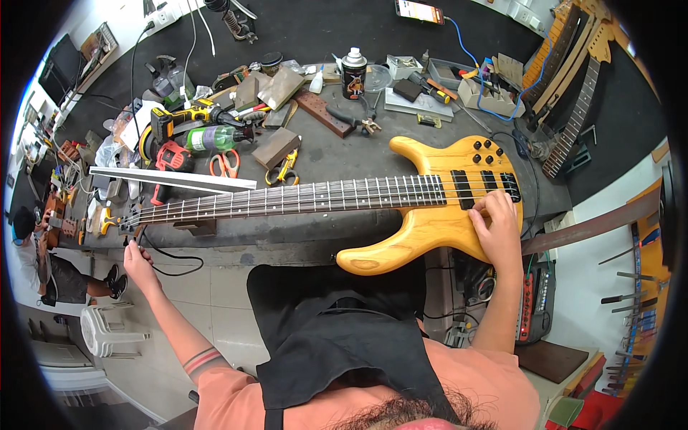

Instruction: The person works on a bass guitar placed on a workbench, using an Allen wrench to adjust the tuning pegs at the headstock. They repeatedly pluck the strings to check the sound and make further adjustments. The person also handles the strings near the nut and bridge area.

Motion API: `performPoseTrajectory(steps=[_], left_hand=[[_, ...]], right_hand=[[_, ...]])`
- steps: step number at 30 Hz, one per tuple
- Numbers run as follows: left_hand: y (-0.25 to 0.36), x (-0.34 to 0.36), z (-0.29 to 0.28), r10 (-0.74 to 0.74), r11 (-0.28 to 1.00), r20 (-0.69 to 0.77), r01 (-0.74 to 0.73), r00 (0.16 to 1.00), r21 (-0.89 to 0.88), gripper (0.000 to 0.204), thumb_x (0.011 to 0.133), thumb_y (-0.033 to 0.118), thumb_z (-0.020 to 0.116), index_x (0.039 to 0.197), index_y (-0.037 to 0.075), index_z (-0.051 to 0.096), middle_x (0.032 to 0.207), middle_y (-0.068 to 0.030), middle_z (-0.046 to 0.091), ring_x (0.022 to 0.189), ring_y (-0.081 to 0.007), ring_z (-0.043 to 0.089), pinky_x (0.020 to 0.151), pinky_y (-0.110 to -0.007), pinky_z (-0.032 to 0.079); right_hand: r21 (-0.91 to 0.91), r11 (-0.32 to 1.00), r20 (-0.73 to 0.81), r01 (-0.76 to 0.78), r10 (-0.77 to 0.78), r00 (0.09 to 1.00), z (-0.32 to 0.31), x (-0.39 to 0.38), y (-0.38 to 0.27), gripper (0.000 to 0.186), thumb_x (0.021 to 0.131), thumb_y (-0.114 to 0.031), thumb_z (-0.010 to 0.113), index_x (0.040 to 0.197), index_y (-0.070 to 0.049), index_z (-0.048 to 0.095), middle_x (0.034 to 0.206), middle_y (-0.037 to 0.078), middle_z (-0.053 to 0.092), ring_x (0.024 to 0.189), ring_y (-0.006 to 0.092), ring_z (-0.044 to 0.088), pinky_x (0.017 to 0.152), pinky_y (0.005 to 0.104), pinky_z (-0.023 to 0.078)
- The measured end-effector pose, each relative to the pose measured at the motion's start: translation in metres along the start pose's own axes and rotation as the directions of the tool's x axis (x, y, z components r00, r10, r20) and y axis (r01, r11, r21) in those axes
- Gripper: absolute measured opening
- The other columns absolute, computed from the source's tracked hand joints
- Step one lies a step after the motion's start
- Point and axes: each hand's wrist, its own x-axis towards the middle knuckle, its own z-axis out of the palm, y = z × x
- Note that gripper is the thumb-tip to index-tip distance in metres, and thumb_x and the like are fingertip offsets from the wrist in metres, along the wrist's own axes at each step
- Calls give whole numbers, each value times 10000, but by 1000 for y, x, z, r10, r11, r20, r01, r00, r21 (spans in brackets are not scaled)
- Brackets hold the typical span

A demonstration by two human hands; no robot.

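Observation:
A natural-wood electric bass lies across the workbench, its long fretted neck reaching left to the headstock. My left hand is at the lower side of that headstock, fingers closed on what looks like a small tuning peg, partly hidden. My right hand rests over the strings by the dark pickups, fingers curved and apart, thumb near the lower pickup. A black cable loops below the headstock. A white straight bar lies just above the neck.
Drills, scissors, a spray can and blocks crowd the bench. Spare necks lean at right, beside a tool rack and amplifier. Another person sits at far left near white stools.

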Motion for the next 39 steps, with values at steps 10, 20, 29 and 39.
performPoseTrajectory(steps=[10,20,29,39], left_hand=[[-12,13,-13,122,987,-3,-121,993,105,370,1221,324,587,978,52,649,807,-7,589,683,-72,531,601,-276,445],[19,26,-31,411,650,123,-384,904,655,264,1186,255,610,1243,13,700,1117,-180,749,988,-382,722,896,-453,564],[17,37,-37,401,494,194,-390,895,777,329,1211,315,561,1139,16,679,1115,-213,709,1005,-463,675,852,-521,535],[7,41,-32,334,554,126,-303,934,776,431,1218,406,517,1124,22,689,1057,-247,711,954,-497,660,811,-550,511]], right_hand=[[44,998,-24,39,-38,999,10,7,7,160,975,-109,782,1075,-21,692,1100,122,666,1112,358,625,1033,478,494],[29,998,-60,63,-61,996,19,18,8,125,989,-63,764,1026,14,672,1062,133,670,1110,367,633,1000,463,509],[34,999,-25,-9,10,1000,18,17,2,133,1000,-100,767,1006,0,679,1050,127,665,1083,360,617,988,476,506],[47,999,-42,-7,9,999,21,14,3,105,1015,-72,756,1027,3,683,1068,129,669,1097,356,620,985,469,509]])
